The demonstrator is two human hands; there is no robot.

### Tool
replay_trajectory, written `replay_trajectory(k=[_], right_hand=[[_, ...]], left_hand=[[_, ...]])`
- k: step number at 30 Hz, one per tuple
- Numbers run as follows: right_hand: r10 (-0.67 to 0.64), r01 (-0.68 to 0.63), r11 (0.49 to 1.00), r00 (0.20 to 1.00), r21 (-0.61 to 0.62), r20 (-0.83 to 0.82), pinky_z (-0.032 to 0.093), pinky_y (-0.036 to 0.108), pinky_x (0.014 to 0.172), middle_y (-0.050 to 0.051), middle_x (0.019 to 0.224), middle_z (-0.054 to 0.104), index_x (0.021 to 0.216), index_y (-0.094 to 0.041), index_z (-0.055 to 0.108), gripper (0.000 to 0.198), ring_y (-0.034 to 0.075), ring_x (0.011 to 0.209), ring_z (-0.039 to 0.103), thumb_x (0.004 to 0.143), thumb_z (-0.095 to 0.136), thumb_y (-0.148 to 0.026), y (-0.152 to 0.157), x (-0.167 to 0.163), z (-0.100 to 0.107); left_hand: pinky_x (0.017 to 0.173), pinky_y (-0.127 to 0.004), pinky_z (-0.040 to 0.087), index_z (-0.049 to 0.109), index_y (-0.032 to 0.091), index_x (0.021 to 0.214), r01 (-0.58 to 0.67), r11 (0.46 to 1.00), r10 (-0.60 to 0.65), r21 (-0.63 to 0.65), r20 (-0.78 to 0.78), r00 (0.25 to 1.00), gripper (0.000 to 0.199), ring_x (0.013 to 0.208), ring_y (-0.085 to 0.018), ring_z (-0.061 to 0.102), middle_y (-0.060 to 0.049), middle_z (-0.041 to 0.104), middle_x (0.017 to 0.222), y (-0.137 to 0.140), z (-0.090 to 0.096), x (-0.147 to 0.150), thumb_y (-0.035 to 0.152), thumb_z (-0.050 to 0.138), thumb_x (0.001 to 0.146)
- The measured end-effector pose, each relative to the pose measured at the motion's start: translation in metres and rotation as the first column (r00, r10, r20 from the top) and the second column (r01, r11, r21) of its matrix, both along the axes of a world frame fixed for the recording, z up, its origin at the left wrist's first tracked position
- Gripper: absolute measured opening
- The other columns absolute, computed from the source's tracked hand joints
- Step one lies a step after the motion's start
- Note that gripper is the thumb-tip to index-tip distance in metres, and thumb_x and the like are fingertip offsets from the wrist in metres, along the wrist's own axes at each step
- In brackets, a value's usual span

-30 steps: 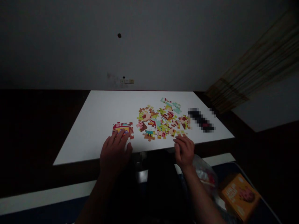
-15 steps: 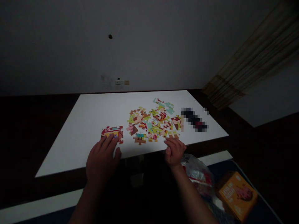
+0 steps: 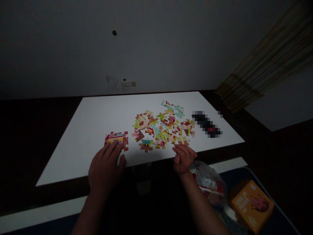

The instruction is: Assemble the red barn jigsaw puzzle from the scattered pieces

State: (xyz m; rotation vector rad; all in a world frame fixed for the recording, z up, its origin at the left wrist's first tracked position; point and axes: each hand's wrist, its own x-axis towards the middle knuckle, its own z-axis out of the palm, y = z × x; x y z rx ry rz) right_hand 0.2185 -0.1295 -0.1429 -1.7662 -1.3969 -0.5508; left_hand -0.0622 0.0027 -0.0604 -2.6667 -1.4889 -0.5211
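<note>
My left hand (image 3: 105,168) lies with its fingers outstretched on a small joined section of jigsaw puzzle (image 3: 123,136), red, yellow and teal, near the table's front edge. The fingers cover the section's lower part. By the front edge to the right rests my right hand (image 3: 184,159), its fingers curled together and nothing visible in them. Just beyond it is a brown and cream puzzle piece (image 3: 182,140). A loose heap of colourful puzzle pieces (image 3: 162,127) spreads between and beyond the hands. One piece with a teal figure (image 3: 146,142) sits at the heap's near left.
The white table (image 3: 97,114) stands before a grey wall. A pixelated dark object (image 3: 206,124) lies on its right side. Below right are a clear plastic bag (image 3: 207,181) and an orange puzzle box (image 3: 253,204) on a dark blue seat. A curtain (image 3: 264,62) hangs at right.
The view has shifted slightly, so the table's far edge and the box appear a little displaced. Both hands keep their poses, and the puzzle pieces lie as before.
</note>
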Motion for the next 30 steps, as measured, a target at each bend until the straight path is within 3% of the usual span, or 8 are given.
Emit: replay_trajectory(k=[13,26,30], right_hand=[[-0.007,-0.009,0.991,0.993,0.132,0.119,0.042,0.044,0.085,0.001,0.098,0.069,0.1,-0.025,0.062,0.028,0.022,0.098,0.061,0.089,0.037,-0.031,0.008,0.007,-0.007],[-0.027,0.024,0.998,0.997,0.05,0.075,0.041,0.047,0.086,0.002,0.1,0.069,0.101,-0.029,0.062,0.029,0.025,0.101,0.06,0.086,0.037,-0.029,0.004,0.006,-0.01],[-0.021,0.012,0.996,0.995,0.091,0.097,0.041,0.046,0.087,0.002,0.099,0.069,0.103,-0.027,0.062,0.029,0.024,0.101,0.06,0.085,0.038,-0.027,0.005,0.006,-0.01]], left_hand=[[0.106,-0.052,0.039,0.047,0.022,0.134,0.077,0.997,-0.078,-0.016,-0.078,0.994,0.046,0.132,-0.03,0.04,-0.008,0.047,0.142,0.003,0.008,-0.001,0.03,0.047,0.089],[0.103,-0.056,0.04,0.049,0.026,0.133,0.06,0.998,-0.06,-0.028,0.012,0.998,0.045,0.13,-0.031,0.041,-0.007,0.047,0.141,0.002,0.005,0.0,0.03,0.049,0.088],[0.104,-0.055,0.039,0.049,0.027,0.133,0.051,0.998,-0.051,-0.047,0.015,0.999,0.045,0.131,-0.031,0.04,-0.005,0.047,0.141,0.0,0.008,0.0,0.03,0.049,0.087]])
